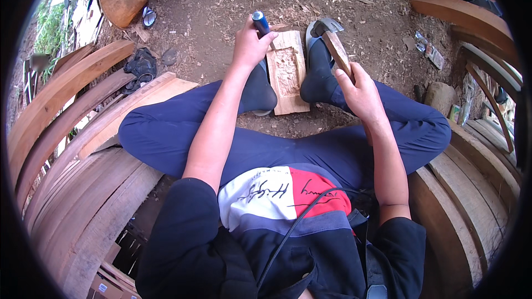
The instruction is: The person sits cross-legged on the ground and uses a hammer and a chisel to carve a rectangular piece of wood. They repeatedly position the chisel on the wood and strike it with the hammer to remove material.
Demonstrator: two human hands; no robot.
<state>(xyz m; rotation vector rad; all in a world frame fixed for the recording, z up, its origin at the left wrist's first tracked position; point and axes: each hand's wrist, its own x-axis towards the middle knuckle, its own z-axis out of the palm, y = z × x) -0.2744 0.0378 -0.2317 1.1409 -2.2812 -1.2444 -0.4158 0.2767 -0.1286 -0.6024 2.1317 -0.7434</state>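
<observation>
A pale wooden block (302, 97) lies on the ground between my feet, with a rough rectangular hollow cut into its upper face. My left hand (252, 49) is wrapped round the blue handle of a chisel (259, 19). The chisel's lower end points at the upper left part of the block; whether its edge touches the wood is hard to see. My right hand (361, 91) grips a hammer (336, 49) by its wooden handle. The hammer's metal head is raised above my right foot, apart from the chisel.
Curved wooden planks (72, 105) stand on my left, and more curved boards (465, 16) on my right. A cut log (123, 1) is at the far left. Wood chips litter the dirt floor (221, 0). A plastic bottle (434, 55) lies to the right.
</observation>
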